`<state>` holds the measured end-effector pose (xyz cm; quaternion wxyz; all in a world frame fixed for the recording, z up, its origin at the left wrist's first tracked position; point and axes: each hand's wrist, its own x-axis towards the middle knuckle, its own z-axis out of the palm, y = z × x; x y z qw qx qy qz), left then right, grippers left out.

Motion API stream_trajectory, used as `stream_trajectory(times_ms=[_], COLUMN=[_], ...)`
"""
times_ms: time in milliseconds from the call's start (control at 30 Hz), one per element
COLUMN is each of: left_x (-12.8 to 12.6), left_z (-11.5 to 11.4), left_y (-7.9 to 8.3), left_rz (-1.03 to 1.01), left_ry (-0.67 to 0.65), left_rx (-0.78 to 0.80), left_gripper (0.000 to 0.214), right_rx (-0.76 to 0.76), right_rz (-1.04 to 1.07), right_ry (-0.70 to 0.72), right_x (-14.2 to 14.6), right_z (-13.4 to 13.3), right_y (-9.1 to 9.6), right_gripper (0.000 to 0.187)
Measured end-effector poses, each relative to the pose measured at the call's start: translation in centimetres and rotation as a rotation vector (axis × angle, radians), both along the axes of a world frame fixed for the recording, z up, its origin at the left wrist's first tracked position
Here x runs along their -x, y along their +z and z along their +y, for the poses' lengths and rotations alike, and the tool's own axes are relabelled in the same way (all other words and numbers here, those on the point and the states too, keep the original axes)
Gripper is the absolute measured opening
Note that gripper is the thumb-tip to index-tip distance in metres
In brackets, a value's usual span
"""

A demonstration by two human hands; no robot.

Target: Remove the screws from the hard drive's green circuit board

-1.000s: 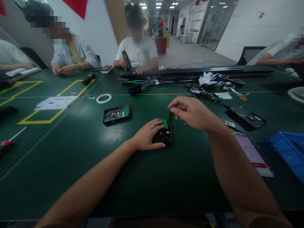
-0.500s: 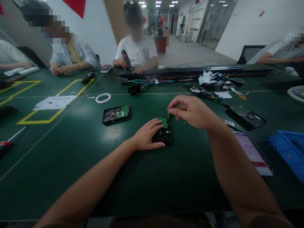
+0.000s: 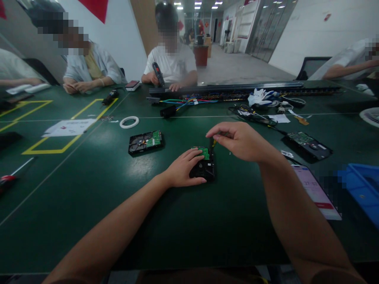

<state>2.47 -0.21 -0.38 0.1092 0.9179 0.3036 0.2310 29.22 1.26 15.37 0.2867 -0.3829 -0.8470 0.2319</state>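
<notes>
Under my left hand [image 3: 185,169] lies a black hard drive [image 3: 205,170] with a green circuit board. My fingers press over the board and the thumb lies along the near edge, gripping the drive against the table. My right hand [image 3: 231,138] is above the drive's far right corner. Between its thumb and fingers is a small screwdriver [image 3: 213,144] with a black and yellow handle, held upright; its tip is too small to make out.
A second hard drive [image 3: 145,142] lies to the left, a third hard drive [image 3: 309,145] to the right. By my right forearm are a phone [image 3: 316,191] and a blue bin [image 3: 363,189]. Farther off are a tape roll [image 3: 129,122], cables [image 3: 189,101], gloves [image 3: 262,98] and co-workers.
The fingers of my right hand have shifted on the screwdriver, and more of its yellow part shows. My left hand and the drive have stayed in place.
</notes>
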Motion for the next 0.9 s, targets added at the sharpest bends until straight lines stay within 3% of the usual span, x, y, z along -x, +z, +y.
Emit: stream_trajectory(times_ms=[200,500,733,900], left_x=[-0.02,-0.07,-0.08,-0.12], left_z=[-0.04,-0.03,-0.09,-0.08], left_y=[-0.01,-0.05,0.16,0.15], left_rz=[-0.003,-0.004,0.0,-0.005], left_ry=[0.01,0.014,0.007,0.012], left_rx=[0.012,0.022,0.029,0.021], left_gripper=[0.089,0.089,0.088,0.09], right_rx=[0.004,0.171,0.063,0.102], right_rz=[-0.022,0.032,0.021,0.019], right_ry=[0.009,-0.079,-0.062,-0.02], right_x=[-0.07,0.07,0.42,0.39], right_z=[0.07,-0.39,-0.25,-0.59], right_y=[0.06,0.0,0.12,0.38], right_gripper=[0.026,0.021,0.014,0.019])
